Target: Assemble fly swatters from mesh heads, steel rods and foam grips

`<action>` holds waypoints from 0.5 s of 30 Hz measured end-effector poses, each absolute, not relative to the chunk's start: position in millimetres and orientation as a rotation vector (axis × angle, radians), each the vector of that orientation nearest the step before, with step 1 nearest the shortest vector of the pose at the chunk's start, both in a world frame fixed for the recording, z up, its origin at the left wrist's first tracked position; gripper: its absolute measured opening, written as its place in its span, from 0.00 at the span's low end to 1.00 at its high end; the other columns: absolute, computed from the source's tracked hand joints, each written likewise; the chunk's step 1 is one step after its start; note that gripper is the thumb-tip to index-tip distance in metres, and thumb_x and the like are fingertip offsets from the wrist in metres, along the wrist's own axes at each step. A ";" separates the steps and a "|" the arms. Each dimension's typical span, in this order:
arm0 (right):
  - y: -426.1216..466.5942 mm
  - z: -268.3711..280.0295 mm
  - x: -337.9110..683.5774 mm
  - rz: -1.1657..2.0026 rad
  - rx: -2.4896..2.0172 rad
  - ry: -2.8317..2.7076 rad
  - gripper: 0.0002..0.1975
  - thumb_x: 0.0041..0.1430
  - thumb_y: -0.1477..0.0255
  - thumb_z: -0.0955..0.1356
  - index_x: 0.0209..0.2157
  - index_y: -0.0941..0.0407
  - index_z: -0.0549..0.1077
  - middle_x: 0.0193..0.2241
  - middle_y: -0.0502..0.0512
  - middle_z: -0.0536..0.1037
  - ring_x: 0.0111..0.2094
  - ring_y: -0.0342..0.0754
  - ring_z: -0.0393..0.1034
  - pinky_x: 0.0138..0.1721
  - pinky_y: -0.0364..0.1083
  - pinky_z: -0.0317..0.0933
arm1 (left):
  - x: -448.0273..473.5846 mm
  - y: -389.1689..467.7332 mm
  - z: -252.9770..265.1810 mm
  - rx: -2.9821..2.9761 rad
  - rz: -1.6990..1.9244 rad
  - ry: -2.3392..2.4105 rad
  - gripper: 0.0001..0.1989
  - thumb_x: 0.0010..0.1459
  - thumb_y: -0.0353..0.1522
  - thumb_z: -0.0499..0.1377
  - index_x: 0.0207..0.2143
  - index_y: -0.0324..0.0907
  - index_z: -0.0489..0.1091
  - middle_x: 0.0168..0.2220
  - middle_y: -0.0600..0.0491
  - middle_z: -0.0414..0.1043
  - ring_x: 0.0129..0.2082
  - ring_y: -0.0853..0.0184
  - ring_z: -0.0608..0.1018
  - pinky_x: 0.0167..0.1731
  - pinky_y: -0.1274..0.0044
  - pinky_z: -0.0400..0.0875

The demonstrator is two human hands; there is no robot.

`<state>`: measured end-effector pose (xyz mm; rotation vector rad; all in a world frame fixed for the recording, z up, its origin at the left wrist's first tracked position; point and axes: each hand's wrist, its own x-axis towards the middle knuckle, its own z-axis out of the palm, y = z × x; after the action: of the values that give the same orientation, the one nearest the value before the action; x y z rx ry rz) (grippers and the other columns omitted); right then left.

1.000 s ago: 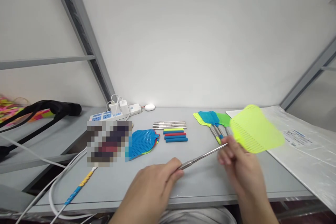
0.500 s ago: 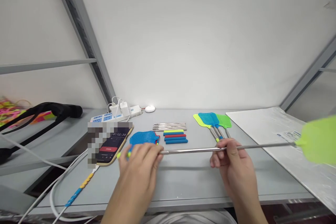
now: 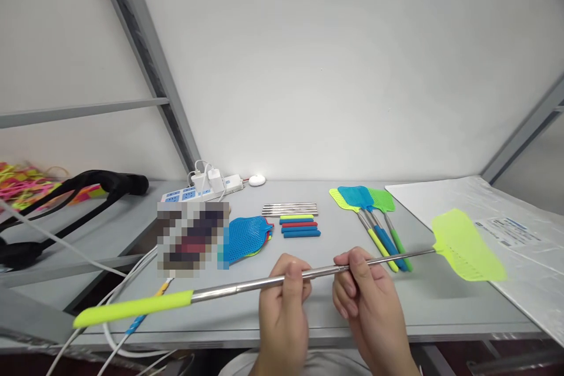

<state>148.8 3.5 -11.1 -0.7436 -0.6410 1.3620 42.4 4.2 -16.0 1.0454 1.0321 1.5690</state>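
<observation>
One swatter (image 3: 319,272) spans both hands over the table (image 3: 445,314), its long axis running crosswise and rising gently rightward. Its yellow handle (image 3: 134,308) juts out far left, free of any fingers. Behind the shaft (image 3: 238,288) lie blue mesh (image 3: 247,238), rods (image 3: 289,209) and sleeves (image 3: 300,225). Next comes the left hand (image 3: 285,305), wrapped round the thicker shaft, thumb on top; it is the hand nearer the handle. Just beside it, past a short bare stretch, the right hand (image 3: 368,294) pinches the thinner part between thumb and fingers. From that pinch the thin end crosses in front of the bunched handles (image 3: 382,239) to the yellow head (image 3: 469,247), nearer the right hand and overlapping the white pack (image 3: 436,200) in view.
</observation>
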 end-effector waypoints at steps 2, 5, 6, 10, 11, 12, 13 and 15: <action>7.0 -7.4 166.9 1.279 -0.766 -0.579 0.18 0.51 0.57 0.75 0.29 0.58 0.74 0.15 0.40 0.55 0.13 0.34 0.47 0.14 0.36 0.47 | 23.8 6.4 -10.9 0.957 1.671 1.118 0.25 0.62 0.51 0.53 0.22 0.41 0.64 0.17 0.61 0.48 0.18 0.74 0.54 0.19 0.80 0.51; 14.0 7.9 215.1 0.975 -0.768 -0.416 0.14 0.52 0.62 0.75 0.28 0.58 0.72 0.16 0.39 0.53 0.14 0.33 0.47 0.14 0.35 0.49 | -2.7 9.0 0.7 0.744 1.912 1.122 0.22 0.63 0.45 0.54 0.21 0.41 0.63 0.16 0.61 0.48 0.18 0.74 0.56 0.19 0.81 0.53; 15.5 13.8 230.9 0.923 -0.748 -0.387 0.14 0.53 0.65 0.75 0.27 0.58 0.70 0.17 0.40 0.54 0.15 0.33 0.47 0.14 0.35 0.50 | -9.2 9.5 5.1 0.734 1.949 1.074 0.21 0.64 0.43 0.55 0.21 0.41 0.64 0.16 0.61 0.48 0.17 0.74 0.56 0.19 0.81 0.54; 15.8 28.3 264.7 0.907 -0.665 -0.374 0.13 0.53 0.71 0.75 0.28 0.57 0.67 0.20 0.41 0.57 0.15 0.33 0.46 0.13 0.35 0.51 | -19.1 9.7 17.0 0.727 1.919 0.961 0.20 0.63 0.44 0.55 0.23 0.40 0.66 0.16 0.62 0.46 0.16 0.76 0.56 0.17 0.82 0.51; 15.3 28.6 266.5 0.914 -0.657 -0.380 0.12 0.53 0.72 0.75 0.28 0.57 0.67 0.20 0.41 0.57 0.15 0.33 0.46 0.13 0.35 0.51 | -18.3 9.3 17.5 0.725 1.879 0.960 0.20 0.63 0.45 0.56 0.24 0.40 0.68 0.16 0.62 0.46 0.15 0.76 0.56 0.17 0.83 0.51; 15.0 27.9 267.3 0.915 -0.655 -0.387 0.12 0.53 0.72 0.75 0.28 0.57 0.67 0.20 0.41 0.57 0.15 0.33 0.46 0.13 0.35 0.51 | -16.8 8.8 17.1 0.725 1.829 0.963 0.20 0.62 0.46 0.57 0.26 0.40 0.69 0.16 0.62 0.47 0.15 0.77 0.56 0.16 0.83 0.50; 14.8 26.5 268.1 0.912 -0.658 -0.389 0.12 0.53 0.71 0.74 0.28 0.57 0.67 0.19 0.41 0.57 0.15 0.33 0.46 0.13 0.35 0.51 | -14.8 8.3 15.9 0.728 1.773 0.962 0.20 0.60 0.47 0.58 0.27 0.39 0.70 0.16 0.62 0.47 0.15 0.77 0.57 0.16 0.83 0.50; 15.2 22.9 273.3 0.902 -0.666 -0.401 0.10 0.57 0.69 0.72 0.27 0.55 0.68 0.18 0.42 0.54 0.15 0.34 0.47 0.13 0.37 0.49 | -11.4 7.3 12.7 0.701 1.690 0.934 0.20 0.58 0.47 0.61 0.28 0.39 0.70 0.16 0.63 0.49 0.15 0.78 0.56 0.16 0.84 0.49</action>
<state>273.3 15.2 22.9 -0.6660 -0.4006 0.9019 -11.4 7.3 12.7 0.7013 0.9342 1.6899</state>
